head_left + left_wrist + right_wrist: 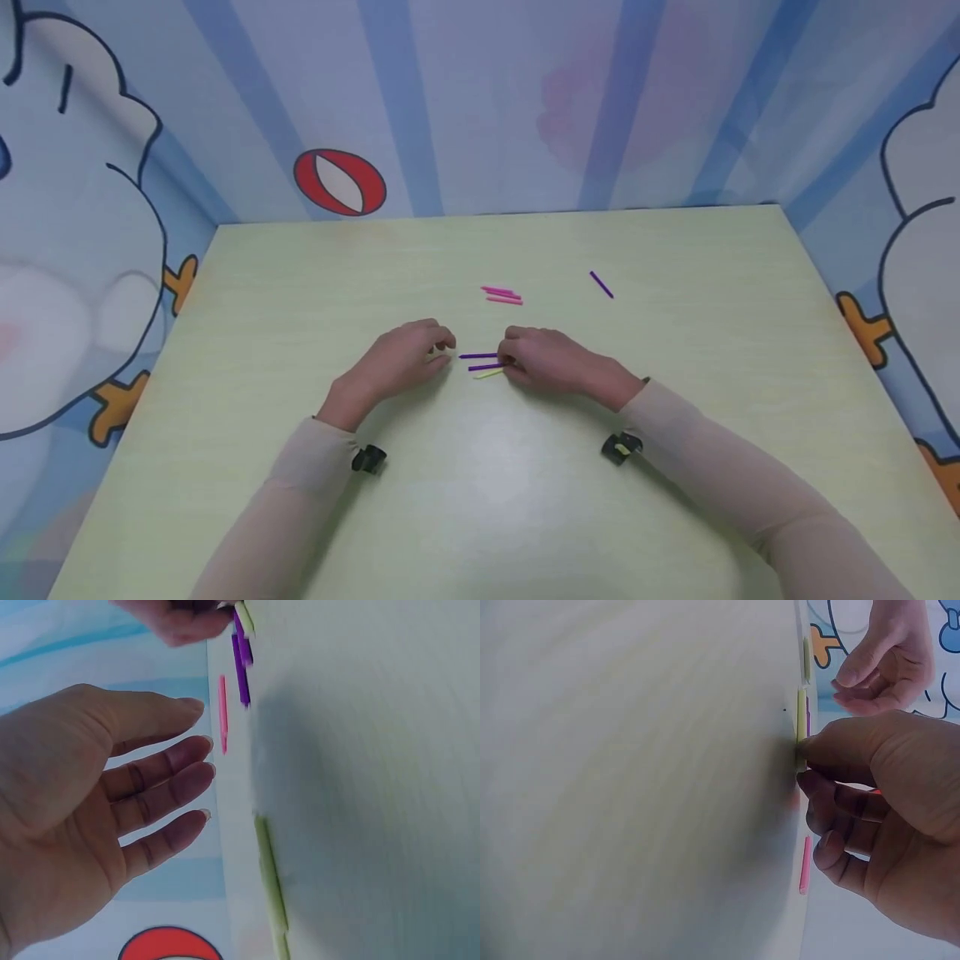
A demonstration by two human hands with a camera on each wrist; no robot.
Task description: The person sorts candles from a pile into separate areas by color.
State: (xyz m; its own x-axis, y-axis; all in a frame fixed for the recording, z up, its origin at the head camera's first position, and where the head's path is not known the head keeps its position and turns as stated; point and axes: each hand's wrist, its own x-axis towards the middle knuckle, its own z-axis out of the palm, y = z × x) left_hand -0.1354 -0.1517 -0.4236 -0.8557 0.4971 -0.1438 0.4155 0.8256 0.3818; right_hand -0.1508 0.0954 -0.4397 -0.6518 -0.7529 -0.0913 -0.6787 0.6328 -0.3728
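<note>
Yellow stick [489,374] first: it's on the worktop [487,500] with its right end up against the fingertips of the right hand [551,360], and the right wrist view shows that end pinched between thumb and forefinger. So that hand is closed down pretty tight, other fingers curled in.

Two purple sticks [478,356] sit right beside the yellow one, on the far side of it. Their right ends disappear at the same fingers, and I honestly can't tell if they're gripped too. All three left ends poke out toward the left hand [401,358], sort of fanned apart.

That left hand holds nothing: fingers loosely bent, clear gap to the thumb, fingertips just beside the purple tips but not touching. Its wrist view also shows some pale green sticks [270,874] near it, lying about end to end.

Further back, past the right hand's fingers, there's a little bunch of three pink sticks [502,296], and one lone purple stick [602,284] lies slanted off to their right, well apart from both hands.
</note>
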